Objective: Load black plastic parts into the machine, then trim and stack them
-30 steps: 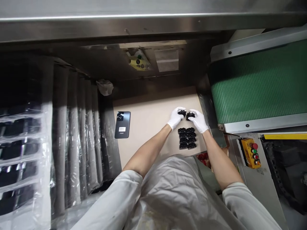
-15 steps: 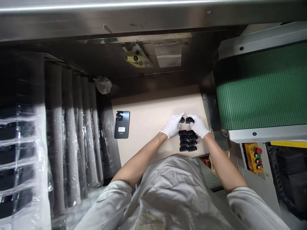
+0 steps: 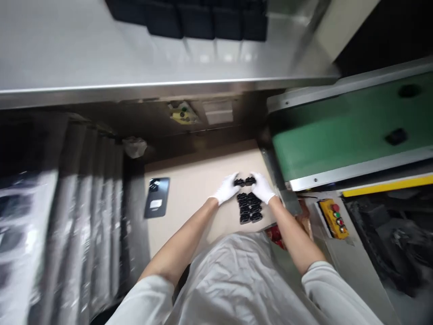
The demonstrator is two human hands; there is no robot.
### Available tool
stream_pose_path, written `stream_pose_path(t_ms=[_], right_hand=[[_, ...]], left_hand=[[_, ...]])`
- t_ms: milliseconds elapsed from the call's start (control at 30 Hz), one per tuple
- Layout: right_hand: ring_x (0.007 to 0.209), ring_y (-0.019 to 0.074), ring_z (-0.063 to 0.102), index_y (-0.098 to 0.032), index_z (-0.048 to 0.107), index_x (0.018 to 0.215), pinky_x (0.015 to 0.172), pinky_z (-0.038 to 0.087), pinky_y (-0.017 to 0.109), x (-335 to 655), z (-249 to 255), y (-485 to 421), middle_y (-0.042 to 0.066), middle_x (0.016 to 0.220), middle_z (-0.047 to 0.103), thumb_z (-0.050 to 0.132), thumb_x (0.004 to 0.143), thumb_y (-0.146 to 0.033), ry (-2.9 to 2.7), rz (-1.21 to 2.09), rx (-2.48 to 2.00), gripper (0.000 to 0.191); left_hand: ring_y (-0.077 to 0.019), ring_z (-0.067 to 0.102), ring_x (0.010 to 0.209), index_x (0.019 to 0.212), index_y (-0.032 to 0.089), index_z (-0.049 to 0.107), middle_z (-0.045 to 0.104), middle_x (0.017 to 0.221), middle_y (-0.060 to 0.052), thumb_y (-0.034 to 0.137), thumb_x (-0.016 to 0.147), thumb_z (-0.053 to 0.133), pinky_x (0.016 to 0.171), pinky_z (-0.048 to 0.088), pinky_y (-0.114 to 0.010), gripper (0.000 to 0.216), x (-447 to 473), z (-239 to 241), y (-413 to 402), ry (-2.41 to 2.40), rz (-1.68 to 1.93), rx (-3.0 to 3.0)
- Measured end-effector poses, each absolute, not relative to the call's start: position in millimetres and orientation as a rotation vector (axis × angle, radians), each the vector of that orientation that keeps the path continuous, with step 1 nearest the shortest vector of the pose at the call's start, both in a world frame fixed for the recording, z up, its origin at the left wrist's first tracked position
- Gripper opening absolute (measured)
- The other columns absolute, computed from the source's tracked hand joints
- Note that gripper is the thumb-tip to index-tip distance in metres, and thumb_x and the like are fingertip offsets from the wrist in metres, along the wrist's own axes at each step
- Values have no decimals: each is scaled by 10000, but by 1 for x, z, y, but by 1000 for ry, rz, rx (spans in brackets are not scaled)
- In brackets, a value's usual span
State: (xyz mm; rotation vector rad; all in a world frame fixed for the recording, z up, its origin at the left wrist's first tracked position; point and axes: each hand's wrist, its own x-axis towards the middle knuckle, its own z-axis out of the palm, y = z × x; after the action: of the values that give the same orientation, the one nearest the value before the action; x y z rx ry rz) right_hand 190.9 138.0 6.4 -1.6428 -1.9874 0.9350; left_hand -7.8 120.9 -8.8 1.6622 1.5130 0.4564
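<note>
My left hand, in a white glove, is closed on a small black part above a cream-coloured board. Opposite it, my gloved right hand grips a matching black part. These two parts sit side by side with a narrow gap. Just below them, toward my body, several more small black parts are set out in two columns. A dark phone with a white label and camera lenses lies at the board's left side. Motion blur hides fine detail on the parts.
The cream board lies below a metal shelf carrying dark trays. A green conveyor belt runs at right, bearing dark objects. Below it is a yellow button box. Plastic-wrapped stacks stand at left.
The view has tipped up and toward the right, bringing the shelf top and objects on the belt into sight. Both hands stay at the two separate parts, which appear slightly closer to the columns.
</note>
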Motion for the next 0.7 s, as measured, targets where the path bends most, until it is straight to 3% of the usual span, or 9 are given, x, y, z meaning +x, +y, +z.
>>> stream_pose_path(t_ms=[200, 300, 433, 600, 700], right_hand=[[1194, 246, 669, -200, 678, 1324, 1115, 510, 407, 222, 42, 41, 96, 1251, 735, 553, 820, -93, -1757, 775, -1739, 530], [973, 217, 728, -168, 738, 1211, 944, 572, 347, 242, 48, -20, 85, 1073, 785, 544, 858, -136, -1566, 985, -1795, 404], [739, 180, 702, -155, 795, 1046, 733, 534, 284, 261, 70, -68, 57, 846, 784, 577, 864, -191, -1622, 1253, -1896, 285], [824, 179, 713, -177, 789, 1067, 771, 532, 274, 298, 160, -22, 59, 956, 795, 643, 896, -348, -1759, 1315, -1691, 283], [868, 180, 692, -185, 742, 1152, 824, 533, 285, 351, 229, 53, 74, 1071, 768, 608, 935, -467, -1738, 912, -1772, 380]], left_hand=[[-310, 517, 1438, 1458, 168, 522, 528, 1565, -157, 451, 858, 584, 1239, 386, -492, 667, -51, -26, 79, 1521, 899, 1048], [-311, 541, 1418, 1413, 165, 559, 579, 1519, -154, 488, 824, 645, 1236, 400, -473, 678, -69, -25, 41, 1565, 950, 889], [-319, 552, 1409, 1318, 162, 621, 643, 1446, -153, 510, 791, 678, 1232, 414, -461, 634, -74, -11, 2, 1639, 926, 868], [-340, 552, 1406, 1308, 168, 618, 628, 1462, -157, 603, 762, 676, 1256, 368, -496, 701, -72, -10, 2, 1663, 888, 856], [-342, 546, 1412, 1297, 171, 614, 625, 1465, -161, 620, 739, 682, 1263, 354, -500, 719, -71, -12, 7, 1682, 879, 830]])
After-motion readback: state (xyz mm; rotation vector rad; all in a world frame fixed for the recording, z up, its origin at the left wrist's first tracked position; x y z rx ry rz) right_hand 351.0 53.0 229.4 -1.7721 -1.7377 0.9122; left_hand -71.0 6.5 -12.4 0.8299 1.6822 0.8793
